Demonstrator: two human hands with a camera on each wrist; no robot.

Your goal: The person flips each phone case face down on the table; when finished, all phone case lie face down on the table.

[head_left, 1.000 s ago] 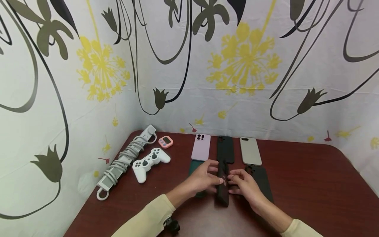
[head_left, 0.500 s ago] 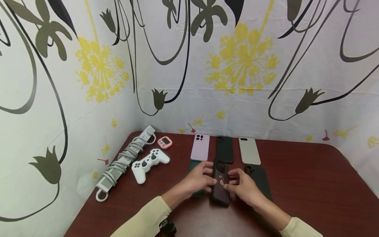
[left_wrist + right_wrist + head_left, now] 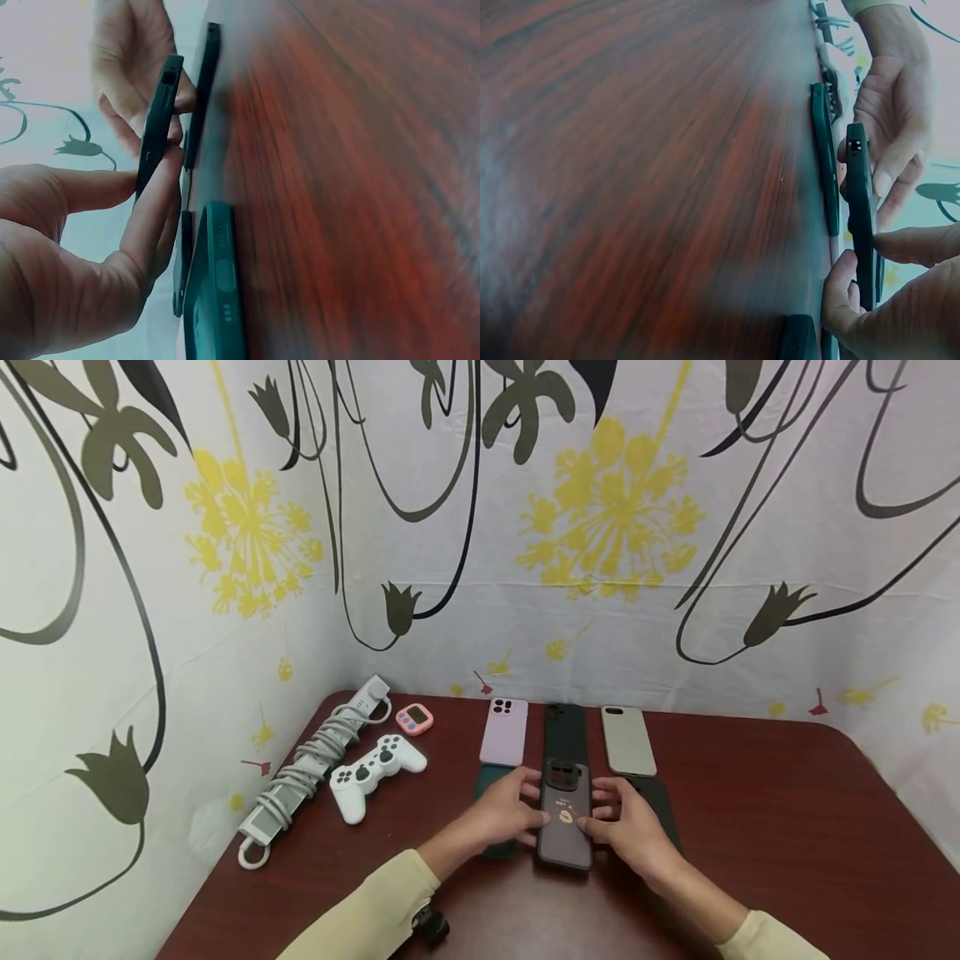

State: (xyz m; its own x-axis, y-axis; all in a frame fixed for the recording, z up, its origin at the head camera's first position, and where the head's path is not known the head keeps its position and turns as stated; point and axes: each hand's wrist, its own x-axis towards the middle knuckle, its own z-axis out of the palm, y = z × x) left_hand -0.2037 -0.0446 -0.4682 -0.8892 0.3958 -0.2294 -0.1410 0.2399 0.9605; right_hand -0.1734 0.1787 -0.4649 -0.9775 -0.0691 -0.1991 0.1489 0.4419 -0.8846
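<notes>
A dark phone case (image 3: 566,839) with a translucent back, a small printed motif and a black camera surround is held between both hands, its back facing up. My left hand (image 3: 501,814) pinches its left edge, thumb on top and fingers beneath. The right hand (image 3: 628,822) pinches the right edge the same way. In the left wrist view the case (image 3: 159,112) appears edge-on, raised off the table. A green phone case (image 3: 491,777) lies partly hidden under the left hand, and a black case (image 3: 660,802) lies partly behind the right hand.
Along the back of the table (image 3: 787,810) lie a lilac case (image 3: 504,735), a black case (image 3: 565,735) and a beige case (image 3: 628,743). To the left are a white game controller (image 3: 377,775), a pink timer (image 3: 415,719) and a cord-wrapped power strip (image 3: 315,756).
The dark case, on edge a second ago, has turned so that its printed back faces up. Both hands keep hold of its sides, the right hand having shifted slightly right.
</notes>
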